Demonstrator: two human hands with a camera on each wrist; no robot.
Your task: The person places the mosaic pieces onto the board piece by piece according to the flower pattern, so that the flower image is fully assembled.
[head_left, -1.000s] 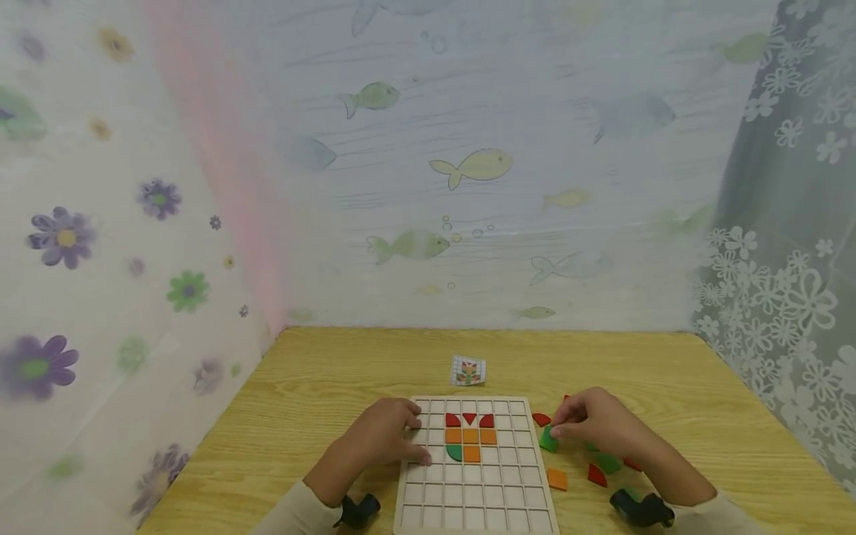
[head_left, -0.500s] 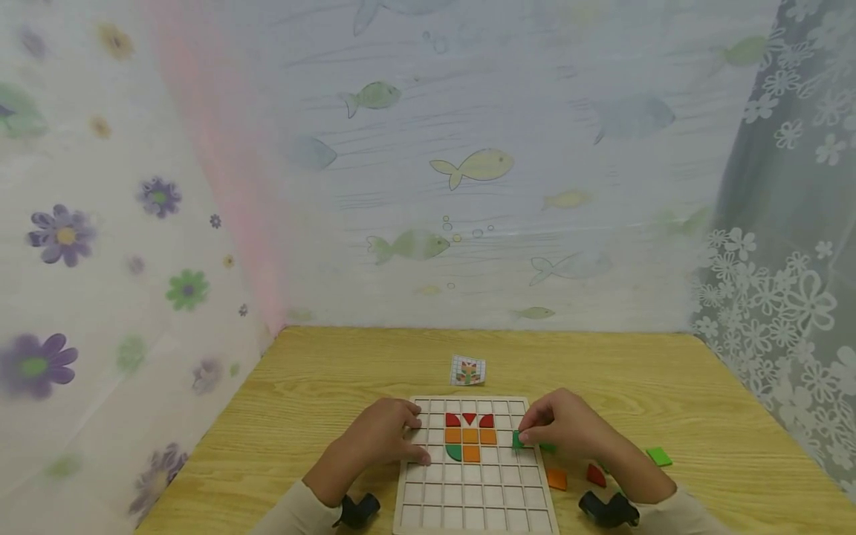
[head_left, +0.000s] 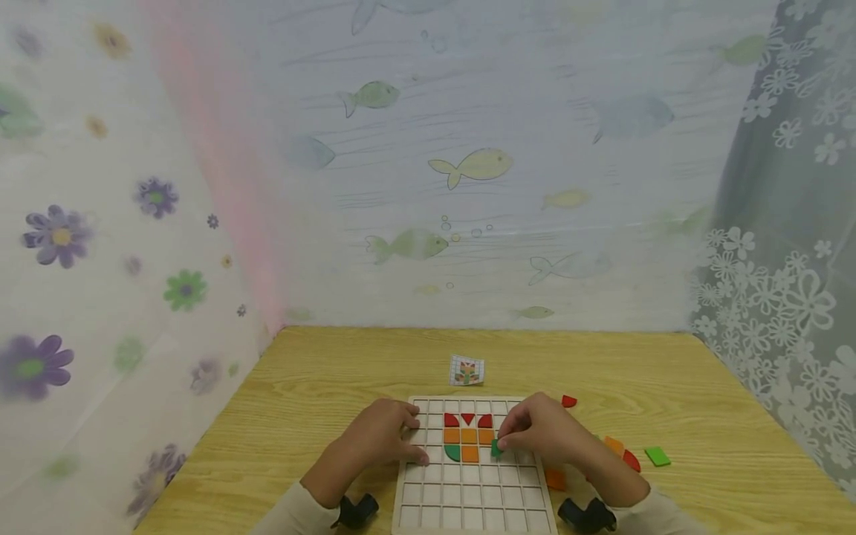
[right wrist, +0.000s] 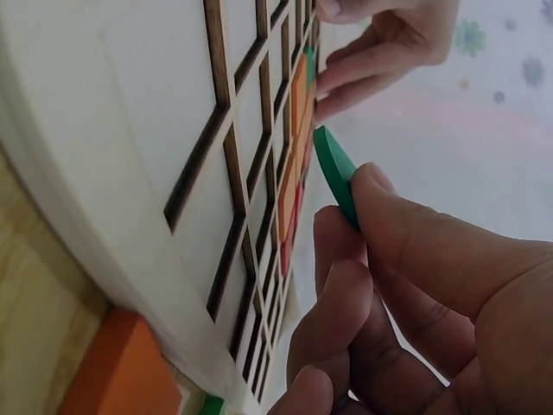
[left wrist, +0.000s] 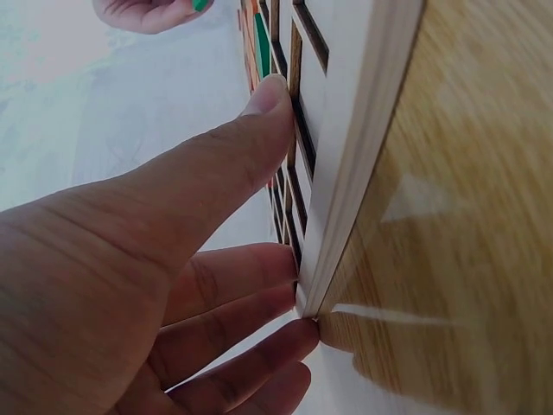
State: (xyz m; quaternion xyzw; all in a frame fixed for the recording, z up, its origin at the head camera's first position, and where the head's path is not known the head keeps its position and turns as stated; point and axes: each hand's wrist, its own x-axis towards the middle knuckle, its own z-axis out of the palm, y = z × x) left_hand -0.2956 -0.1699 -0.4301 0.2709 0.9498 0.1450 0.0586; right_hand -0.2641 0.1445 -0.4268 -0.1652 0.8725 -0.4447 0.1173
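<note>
A pale wooden grid board lies flat on the table. Several red, orange and green pieces sit in its upper cells, among them a green quarter-circle piece and an orange square. My left hand rests on the board's left edge; its thumb lies on the face and its fingertips touch the edge. Between thumb and forefinger, my right hand pinches a thin green tile just above the cells right of the orange square. The fingers partly cover this tile, so its full outline is hidden.
Behind the board lies a small printed pattern card. Loose pieces are to the right: an orange tile by the board's edge, a red piece, a light green square, and others partly hidden by the right forearm. A patterned curtain stands behind.
My right hand has lifted the green tile from the loose pieces and carried it left over the board, to beside the coloured pieces. The left hand has stayed in place.
</note>
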